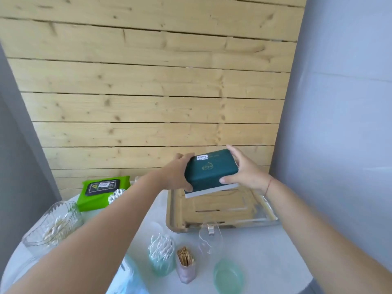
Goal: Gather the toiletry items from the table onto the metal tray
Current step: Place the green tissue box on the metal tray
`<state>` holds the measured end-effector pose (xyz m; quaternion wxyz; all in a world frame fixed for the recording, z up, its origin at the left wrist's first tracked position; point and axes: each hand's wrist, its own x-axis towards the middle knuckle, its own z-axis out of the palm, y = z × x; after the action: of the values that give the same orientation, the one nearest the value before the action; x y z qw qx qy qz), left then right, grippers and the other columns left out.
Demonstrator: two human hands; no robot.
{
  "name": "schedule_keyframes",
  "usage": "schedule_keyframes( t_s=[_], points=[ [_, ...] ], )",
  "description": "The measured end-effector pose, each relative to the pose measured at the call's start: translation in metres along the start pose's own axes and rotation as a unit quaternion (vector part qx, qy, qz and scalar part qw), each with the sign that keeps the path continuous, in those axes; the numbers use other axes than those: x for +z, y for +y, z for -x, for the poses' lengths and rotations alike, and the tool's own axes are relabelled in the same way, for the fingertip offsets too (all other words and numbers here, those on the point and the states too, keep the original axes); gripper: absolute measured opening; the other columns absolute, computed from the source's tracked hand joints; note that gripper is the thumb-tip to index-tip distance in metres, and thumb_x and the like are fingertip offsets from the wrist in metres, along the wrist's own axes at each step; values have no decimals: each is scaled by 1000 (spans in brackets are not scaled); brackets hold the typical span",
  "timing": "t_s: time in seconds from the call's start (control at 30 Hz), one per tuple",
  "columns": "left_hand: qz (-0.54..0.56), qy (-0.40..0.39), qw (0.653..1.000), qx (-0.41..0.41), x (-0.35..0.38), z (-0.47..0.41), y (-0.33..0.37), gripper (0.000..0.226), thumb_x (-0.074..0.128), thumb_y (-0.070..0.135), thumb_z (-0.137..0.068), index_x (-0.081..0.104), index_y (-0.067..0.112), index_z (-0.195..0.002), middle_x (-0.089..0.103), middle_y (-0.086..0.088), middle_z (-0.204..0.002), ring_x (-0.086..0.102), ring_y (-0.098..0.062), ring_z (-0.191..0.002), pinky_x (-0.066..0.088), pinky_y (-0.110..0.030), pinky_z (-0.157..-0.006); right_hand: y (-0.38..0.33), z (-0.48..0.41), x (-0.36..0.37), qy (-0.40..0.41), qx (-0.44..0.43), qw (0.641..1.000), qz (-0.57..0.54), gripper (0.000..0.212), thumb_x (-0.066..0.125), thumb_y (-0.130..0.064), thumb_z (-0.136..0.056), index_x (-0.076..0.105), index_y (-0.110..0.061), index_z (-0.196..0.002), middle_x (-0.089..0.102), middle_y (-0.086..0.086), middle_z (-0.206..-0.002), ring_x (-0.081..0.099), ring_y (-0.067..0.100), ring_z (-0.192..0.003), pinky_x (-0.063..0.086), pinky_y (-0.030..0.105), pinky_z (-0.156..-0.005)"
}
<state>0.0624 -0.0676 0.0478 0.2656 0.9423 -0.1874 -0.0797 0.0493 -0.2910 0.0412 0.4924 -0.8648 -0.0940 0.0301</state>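
A dark green tissue pack (211, 171) with a white bottom edge is held in the air above the far part of the metal tray (220, 224). My left hand (177, 174) grips its left end and my right hand (247, 171) grips its right end. The mirror-like tray lies on the white round table (265, 251), with nothing else on it. A green wet-wipes pack (101, 194) lies at the back left. A green cup of cotton swabs (161, 255) and a small holder of toothpicks (186, 265) stand near the front.
A clear ribbed container of cotton swabs (54, 224) stands at the left. A green lid (228, 275) lies at the front right, beside a clear plastic piece (209, 240). Another swab bundle (116, 196) sits by the wipes. A wooden plank wall (148, 102) rises behind the table.
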Motion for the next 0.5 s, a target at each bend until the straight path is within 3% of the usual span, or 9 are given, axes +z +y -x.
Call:
schedule_keyframes(
  t_s=[0.07, 0.2, 0.37, 0.5],
  points=[
    [-16, -16, 999, -28, 4, -17, -25, 102, 76, 13, -69, 13, 23, -149, 25, -3, -140, 43, -26, -118, 46, -33, -98, 13, -27, 21, -12, 16, 1000, -6, 106, 80, -8, -67, 16, -30, -148, 40, -7, -138, 44, 8, -114, 43, 27, -93],
    [-40, -40, 997, -55, 15, -52, -57, 102, 75, 10, -69, 13, 20, -149, 23, -4, -143, 44, -29, -120, 48, -35, -96, 44, -61, 46, -10, 53, 998, -17, 107, 81, -9, -67, 15, -25, -149, 38, -3, -143, 38, 16, -129, 40, 29, -98],
    [-47, -60, 995, -64, 32, -77, -79, 98, 74, 7, -71, 16, 19, -149, 21, -5, -145, 40, -32, -126, 45, -41, -102, 75, -78, 65, -11, 91, 995, -50, 107, 79, -7, -70, 10, -20, -150, 38, -1, -143, 38, 11, -118, 36, 25, -97],
    [-55, -58, 995, -57, 42, -83, -88, 95, 70, 8, -77, 11, 19, -150, 14, -6, -150, 41, -33, -125, 47, -40, -98, 83, -88, 76, 3, 92, 994, -59, 107, 77, -5, -71, 6, -21, -150, 44, 1, -136, 42, 14, -117, 38, 25, -93]
  ],
)
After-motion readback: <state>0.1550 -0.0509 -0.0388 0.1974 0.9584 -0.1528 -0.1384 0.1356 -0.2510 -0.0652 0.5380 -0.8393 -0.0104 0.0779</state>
